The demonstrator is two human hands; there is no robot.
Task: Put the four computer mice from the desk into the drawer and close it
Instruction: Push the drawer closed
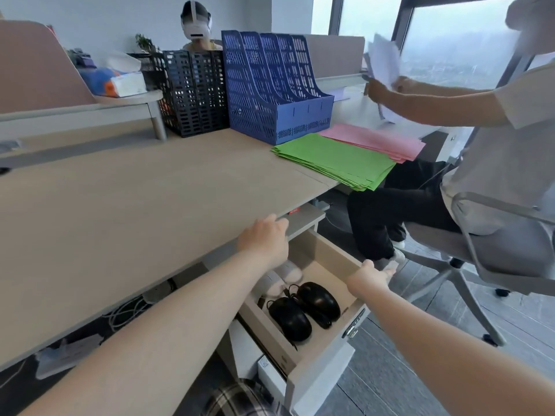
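The drawer (327, 253) under the desk's right end stands pulled out. Inside it lie two black wired mice, one (289, 318) nearer me and one (319, 300) beside it, with two pale mice (289, 271) further in, partly hidden by my left arm. My left hand (264, 240) rests on the front edge of the desk (120, 211), fingers curled, holding nothing. My right hand (371, 279) lies on the drawer's right side wall, fingers over the rim. No mouse shows on the desk top.
A blue file rack (270, 85) and a black one (195, 91) stand at the desk's back. Green (333, 163) and pink papers (375, 141) lie at the right. A seated person (480, 145) on a wheeled chair (492, 253) sorts papers close to the drawer's right.
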